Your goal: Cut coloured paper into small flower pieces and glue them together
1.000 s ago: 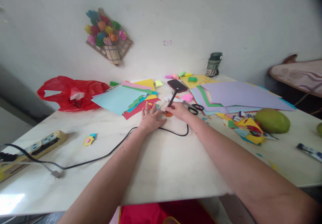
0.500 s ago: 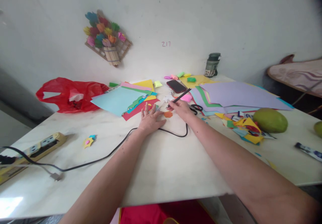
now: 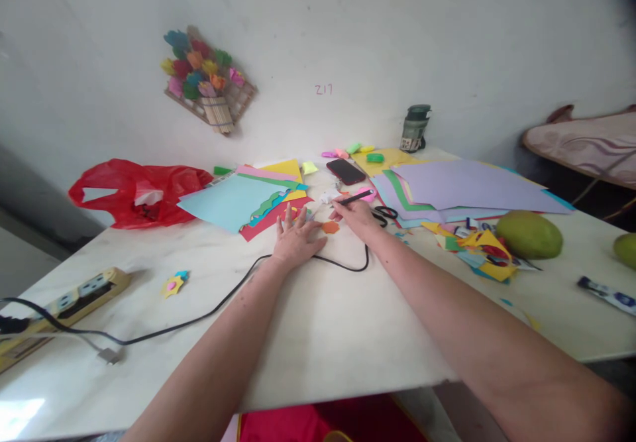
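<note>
My right hand grips a black pen, its shaft leaning low over the fingers towards the right. My left hand lies on the table with its fingers spread, pressing near a small orange paper piece that sits between both hands. Under and beyond the left fingertips is a red sheet. Black-handled scissors lie just right of my right hand, their blades hidden behind it. A white crumpled piece rests just past the pen hand.
Coloured paper stacks lie left and right. A phone is behind the hands. Paper scraps and a green fruit lie right. A black cable runs past a power strip; a red bag sits left.
The pen has tipped lower, from a steep slant to a flatter one. The left hand stays spread in place; the whole view has shifted slightly.
</note>
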The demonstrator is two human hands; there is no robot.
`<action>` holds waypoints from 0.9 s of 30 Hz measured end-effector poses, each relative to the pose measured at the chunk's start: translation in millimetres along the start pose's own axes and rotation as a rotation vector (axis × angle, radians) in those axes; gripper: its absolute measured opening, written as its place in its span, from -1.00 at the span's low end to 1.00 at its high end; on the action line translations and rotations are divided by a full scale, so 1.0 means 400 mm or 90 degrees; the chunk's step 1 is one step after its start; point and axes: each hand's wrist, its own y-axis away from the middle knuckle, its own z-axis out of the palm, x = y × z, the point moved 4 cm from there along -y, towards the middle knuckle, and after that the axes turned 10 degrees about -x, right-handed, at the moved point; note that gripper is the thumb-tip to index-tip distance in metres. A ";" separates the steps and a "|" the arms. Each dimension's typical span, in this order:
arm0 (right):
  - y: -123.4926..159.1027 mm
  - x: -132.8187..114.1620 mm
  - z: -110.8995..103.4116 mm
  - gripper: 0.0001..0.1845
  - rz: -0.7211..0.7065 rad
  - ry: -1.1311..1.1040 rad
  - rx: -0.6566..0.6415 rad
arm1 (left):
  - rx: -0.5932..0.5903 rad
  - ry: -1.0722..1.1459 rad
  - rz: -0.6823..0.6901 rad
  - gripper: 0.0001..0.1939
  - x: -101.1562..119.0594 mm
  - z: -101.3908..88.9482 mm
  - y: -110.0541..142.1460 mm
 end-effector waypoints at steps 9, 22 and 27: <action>0.007 0.001 0.001 -0.65 0.027 0.053 -0.011 | -0.003 0.011 -0.002 -0.53 -0.005 0.005 -0.006; 0.015 -0.011 0.014 -0.86 0.058 -0.006 -0.154 | 0.006 0.012 0.003 -0.55 -0.008 0.007 -0.008; 0.016 -0.013 0.012 -0.86 0.054 -0.032 -0.198 | -0.006 0.014 -0.003 -0.54 -0.008 0.008 -0.009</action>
